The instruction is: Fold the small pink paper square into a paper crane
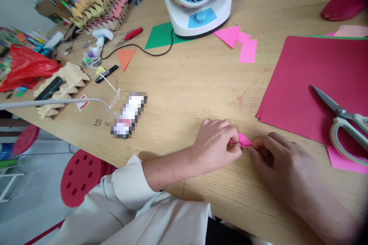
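A small folded piece of pink paper (245,140) is pinched between my two hands, low over the wooden table. My left hand (217,141) grips its left end between thumb and curled fingers. On the other end, my right hand (280,157) closes thumb and forefinger. Much of the paper is hidden behind the fingertips. To the right lies a stack of dark red paper sheets (304,80), with grey-handled scissors (340,113) resting open on it. A pink sheet (342,159) pokes out beneath the scissors' handles.
A white fan (201,15) stands at the back on green paper (158,36), beside pink paper pieces (248,50). Leftward are a blurred-out phone (129,115), a black marker (107,74), an orange paper triangle (125,58) and egg trays (97,5). Red stools (82,178) stand below.
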Demonstrator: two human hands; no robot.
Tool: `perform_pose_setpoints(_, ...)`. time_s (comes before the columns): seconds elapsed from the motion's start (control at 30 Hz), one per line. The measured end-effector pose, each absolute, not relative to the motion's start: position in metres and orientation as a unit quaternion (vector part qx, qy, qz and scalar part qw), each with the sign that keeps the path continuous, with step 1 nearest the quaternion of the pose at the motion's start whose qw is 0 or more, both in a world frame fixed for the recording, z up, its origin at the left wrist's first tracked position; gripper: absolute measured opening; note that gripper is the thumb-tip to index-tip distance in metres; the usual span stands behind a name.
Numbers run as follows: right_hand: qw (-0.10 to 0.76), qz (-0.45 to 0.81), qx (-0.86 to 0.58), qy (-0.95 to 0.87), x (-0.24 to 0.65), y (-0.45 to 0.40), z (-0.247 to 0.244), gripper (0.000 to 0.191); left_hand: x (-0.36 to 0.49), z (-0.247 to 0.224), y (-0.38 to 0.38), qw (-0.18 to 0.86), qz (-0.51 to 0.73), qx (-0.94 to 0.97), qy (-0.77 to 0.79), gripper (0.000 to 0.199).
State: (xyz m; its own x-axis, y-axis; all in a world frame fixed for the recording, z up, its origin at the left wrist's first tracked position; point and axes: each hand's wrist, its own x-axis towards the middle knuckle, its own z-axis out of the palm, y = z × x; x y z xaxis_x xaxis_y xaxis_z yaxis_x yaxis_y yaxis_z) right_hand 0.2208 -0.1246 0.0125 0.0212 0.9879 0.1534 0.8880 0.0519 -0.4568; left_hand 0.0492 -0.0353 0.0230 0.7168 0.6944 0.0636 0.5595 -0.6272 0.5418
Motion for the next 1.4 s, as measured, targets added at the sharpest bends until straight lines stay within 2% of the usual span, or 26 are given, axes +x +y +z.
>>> perform_pose_setpoints(0.3, 0.190, 0.117, -0.692, -0.686, 0.220, -0.124, 0.012, 0.020, 0.052, 0.029, -0.036, 0.213, 0.078, 0.906, 0.357, 0.007)
perform_pose_setpoints(0.57, 0.201, 0.127, -0.690, -0.684, 0.223, -0.124, 0.016, 0.017, 0.054, 0.036, -0.033, 0.178, 0.018, 0.920, 0.348, 0.018)
perform_pose_setpoints(1.0, 0.223, 0.169, -0.673, -0.685, 0.232, -0.127, 0.020, 0.017, 0.054, 0.033, -0.032, 0.188, 0.027, 0.920, 0.343, 0.015)
perform_pose_setpoints(1.4, 0.162, 0.114, -0.714, -0.672, 0.229, -0.127, 0.022, 0.018, 0.054, 0.029, -0.033, 0.185, 0.035, 0.919, 0.347, 0.011)
